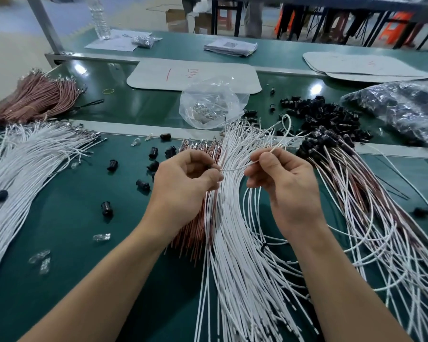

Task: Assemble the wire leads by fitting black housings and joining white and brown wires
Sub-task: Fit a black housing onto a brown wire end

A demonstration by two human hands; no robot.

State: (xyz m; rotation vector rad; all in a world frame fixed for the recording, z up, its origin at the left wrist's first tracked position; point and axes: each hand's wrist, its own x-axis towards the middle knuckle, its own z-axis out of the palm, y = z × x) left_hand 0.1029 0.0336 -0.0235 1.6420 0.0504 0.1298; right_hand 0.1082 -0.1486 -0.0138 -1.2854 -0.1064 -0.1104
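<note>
Your left hand point(185, 178) pinches the wire point(235, 168), its curled fingers hiding that end. Your right hand point(282, 183) pinches it too; it runs sideways between them.

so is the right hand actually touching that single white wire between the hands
Touching. The head view shows the right hand pinching the white wire between thumb and forefinger; the wire runs across to the left hand, which pinches its other end.
</note>
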